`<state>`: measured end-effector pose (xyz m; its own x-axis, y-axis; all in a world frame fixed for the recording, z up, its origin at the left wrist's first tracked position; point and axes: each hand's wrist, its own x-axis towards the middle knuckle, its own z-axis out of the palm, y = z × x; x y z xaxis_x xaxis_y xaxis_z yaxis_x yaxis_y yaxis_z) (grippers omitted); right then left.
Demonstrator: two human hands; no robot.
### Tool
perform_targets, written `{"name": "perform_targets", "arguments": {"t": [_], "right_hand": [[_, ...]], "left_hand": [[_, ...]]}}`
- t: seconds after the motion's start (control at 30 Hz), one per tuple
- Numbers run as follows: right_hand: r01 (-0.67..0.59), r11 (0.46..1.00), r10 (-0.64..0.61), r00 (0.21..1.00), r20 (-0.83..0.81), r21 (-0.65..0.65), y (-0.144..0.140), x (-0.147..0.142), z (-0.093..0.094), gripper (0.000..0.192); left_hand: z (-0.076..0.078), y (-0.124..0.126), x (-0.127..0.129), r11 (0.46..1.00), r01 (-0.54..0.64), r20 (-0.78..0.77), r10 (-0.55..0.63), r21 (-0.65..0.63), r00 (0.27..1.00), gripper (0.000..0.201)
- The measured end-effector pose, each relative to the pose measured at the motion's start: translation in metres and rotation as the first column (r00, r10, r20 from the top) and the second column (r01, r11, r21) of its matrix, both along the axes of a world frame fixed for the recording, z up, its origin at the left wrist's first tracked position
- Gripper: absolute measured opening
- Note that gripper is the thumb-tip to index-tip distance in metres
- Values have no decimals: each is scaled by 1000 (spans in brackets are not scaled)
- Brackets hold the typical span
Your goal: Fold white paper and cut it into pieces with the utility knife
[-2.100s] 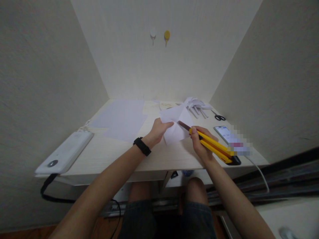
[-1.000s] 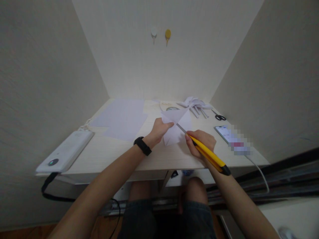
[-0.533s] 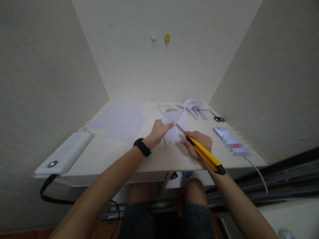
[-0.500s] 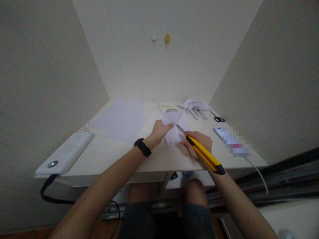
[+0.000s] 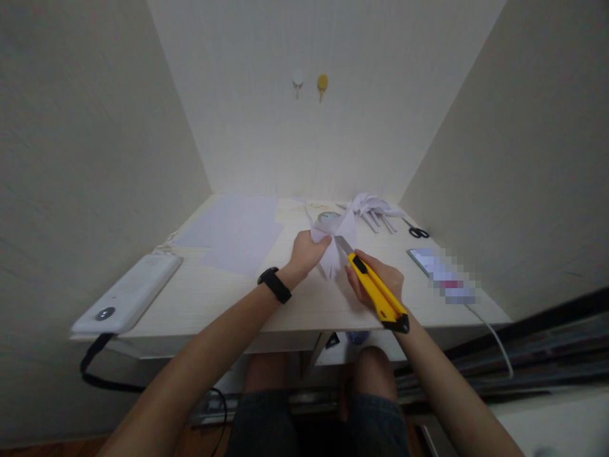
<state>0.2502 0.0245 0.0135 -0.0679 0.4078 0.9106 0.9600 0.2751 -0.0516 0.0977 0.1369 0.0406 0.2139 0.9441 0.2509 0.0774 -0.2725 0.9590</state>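
Where the desk's (image 5: 304,314) front edge meets the person's knees, the two forearms reach in over it, the left wrist wearing a black band (image 5: 274,285). The right hand (image 5: 378,279) is closed around a yellow utility knife (image 5: 375,294), its black end toward the body and its bare blade angled up and left into a folded white paper (image 5: 334,244). The left hand (image 5: 307,251) pinches that paper's left side between thumb and fingers, holding it raised just above the middle of the desk; the blade tip seems to sit in a fold, though the paper is too blurred there to be sure. At the near left corner lies a white power strip (image 5: 126,294) with a black cord hanging off the edge. To the right rests a phone (image 5: 440,271), partly pixelated, with a white cable. Further back, flat sheets (image 5: 238,231) lie left, a heap of white paper pieces (image 5: 373,206) sits beyond the hands, and black-handled scissors (image 5: 417,231) lie by the right wall. Two hooks (image 5: 310,82) hang on the far wall.
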Motion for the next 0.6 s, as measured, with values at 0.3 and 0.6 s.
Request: {"name": "perform_targets", "arguments": {"t": [0.3, 0.6], "right_hand": [[1, 1000, -1, 995, -98, 0, 5, -9, 12, 26], [-318, 904, 364, 923, 126, -284, -6, 22, 31, 34]], "left_hand": [[11, -4, -3, 981, -67, -291, 119, 184, 949, 16], [11, 1, -5, 989, -59, -222, 88, 134, 971, 13]]}}
